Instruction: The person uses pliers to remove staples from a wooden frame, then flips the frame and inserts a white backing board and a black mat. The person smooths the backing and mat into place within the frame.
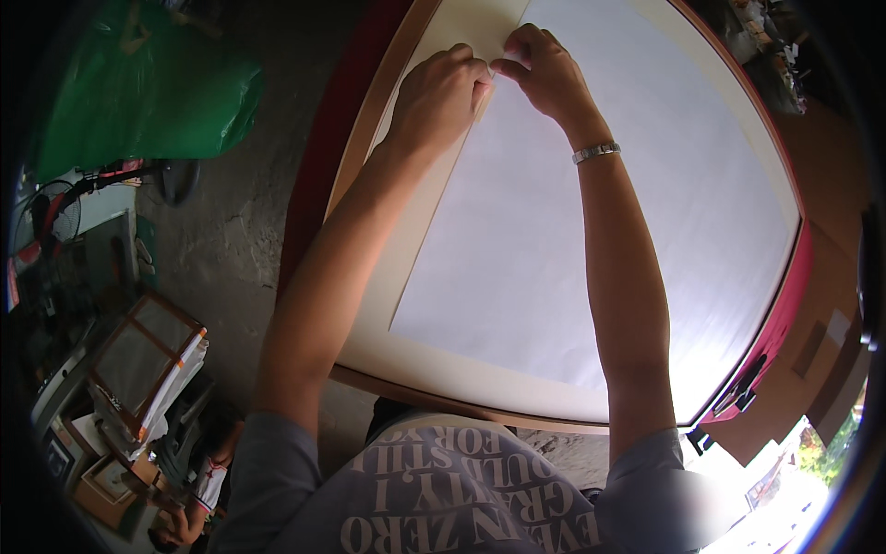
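Observation:
A large white sheet (pixel 517 240) lies flat on a cream backing board (pixel 374 309) inside a wooden frame (pixel 346 175). Over the sheet's far left edge, my left hand (pixel 441 97) is closed, its fingers curled and pressed together. A narrow pale strip shows beside its fingertips, too small to name. Just to the right, my right hand (pixel 551 78) is also closed, thumb and fingers bent toward each other, its thumb tip close to the left hand's fingers. What the two hands pinch is hidden. A metal band (pixel 596 152) circles my right wrist.
Red cloth (pixel 309 175) shows beneath the frame. Black clips (pixel 738 397) sit by its near right corner. Green plastic sheeting (pixel 157 92) and a fan (pixel 51 212) are at left. Stacked frames (pixel 148 351) and another person (pixel 198 503) appear lower left. Cardboard (pixel 812 314) lies at right.

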{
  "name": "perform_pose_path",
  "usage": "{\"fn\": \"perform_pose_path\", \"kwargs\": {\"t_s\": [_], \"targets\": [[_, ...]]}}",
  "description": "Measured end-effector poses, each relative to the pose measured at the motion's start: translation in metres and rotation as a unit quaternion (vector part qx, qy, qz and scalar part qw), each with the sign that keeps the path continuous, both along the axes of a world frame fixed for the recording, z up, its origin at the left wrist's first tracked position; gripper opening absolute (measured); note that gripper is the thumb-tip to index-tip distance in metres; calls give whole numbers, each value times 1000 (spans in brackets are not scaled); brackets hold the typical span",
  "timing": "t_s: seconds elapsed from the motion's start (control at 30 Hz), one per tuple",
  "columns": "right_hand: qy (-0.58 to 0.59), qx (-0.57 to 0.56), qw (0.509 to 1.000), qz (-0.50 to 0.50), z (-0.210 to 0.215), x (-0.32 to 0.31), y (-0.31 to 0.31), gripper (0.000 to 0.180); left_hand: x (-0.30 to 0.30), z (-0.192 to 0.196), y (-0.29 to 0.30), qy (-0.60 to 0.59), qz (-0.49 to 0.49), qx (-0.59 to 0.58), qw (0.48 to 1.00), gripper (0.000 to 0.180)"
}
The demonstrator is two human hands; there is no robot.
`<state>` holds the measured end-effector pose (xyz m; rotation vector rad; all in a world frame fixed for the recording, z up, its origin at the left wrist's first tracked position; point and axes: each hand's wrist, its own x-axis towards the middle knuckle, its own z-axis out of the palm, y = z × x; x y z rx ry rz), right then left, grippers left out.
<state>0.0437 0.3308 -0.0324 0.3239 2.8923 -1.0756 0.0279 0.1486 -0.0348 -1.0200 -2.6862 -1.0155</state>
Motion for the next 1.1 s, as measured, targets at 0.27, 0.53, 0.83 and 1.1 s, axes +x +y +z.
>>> {"fn": "perform_pose_path", "kwargs": {"t_s": [0.27, 0.53, 0.83, 1.1], "targets": [[-8, 26, 1000, -3, 2, 1, -5, 39, -7, -7, 7, 124, -46, -153, 979, 9], [-12, 38, 999, -18, -2, 1, -10, 37, -5, 3, -4, 2, -8, -40, 999, 10], [-64, -6, 998, -23, 6, 1, -11, 35, -9, -1, -2, 45, -36, -72, 996, 13], [-29, 22, 999, -4, 15, 4, -15, 32, -7, -6, 1, 59, -38, -167, 983, 9]]}}
